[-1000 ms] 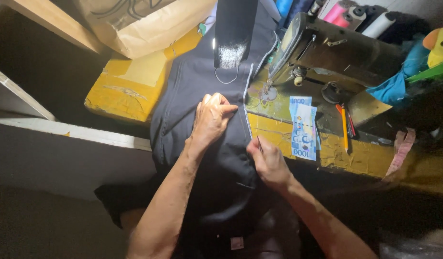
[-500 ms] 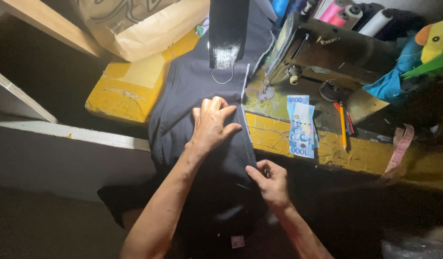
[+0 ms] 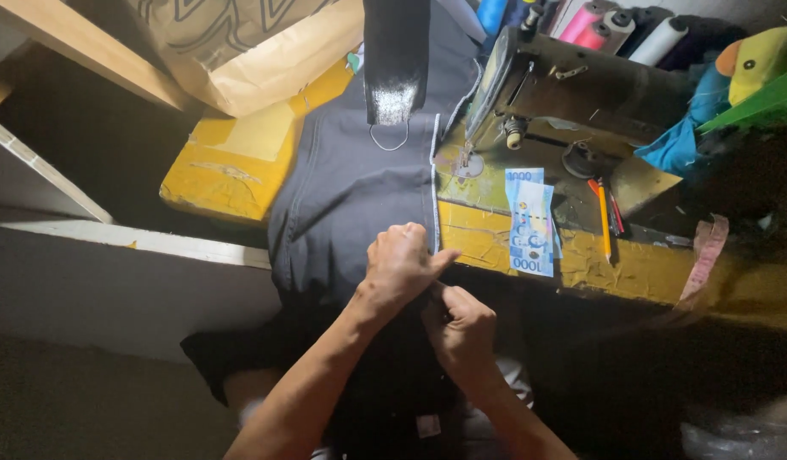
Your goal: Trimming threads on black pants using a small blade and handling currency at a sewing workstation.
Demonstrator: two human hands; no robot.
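Your lap and the lower end of the dark garment (image 3: 359, 187) vanish into shadow, so you cannot tell exactly what your fingertips pinch there. The garment lies over a worn yellow desk (image 3: 240, 162) beside an old sewing machine (image 3: 581, 85), with banknotes (image 3: 531, 220) and pencils (image 3: 605, 213) nearby. Your left hand (image 3: 400, 264) and right hand (image 3: 458, 328) are pressed together, both closed on its pale-stitched edge at the desk's front.

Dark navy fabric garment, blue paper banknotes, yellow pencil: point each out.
Dark navy fabric garment (image 3: 351, 196): head view, on its flat middle panel.
Blue paper banknotes (image 3: 531, 223): head view, middle of the top note.
Yellow pencil (image 3: 604, 220): head view, mid-shaft.
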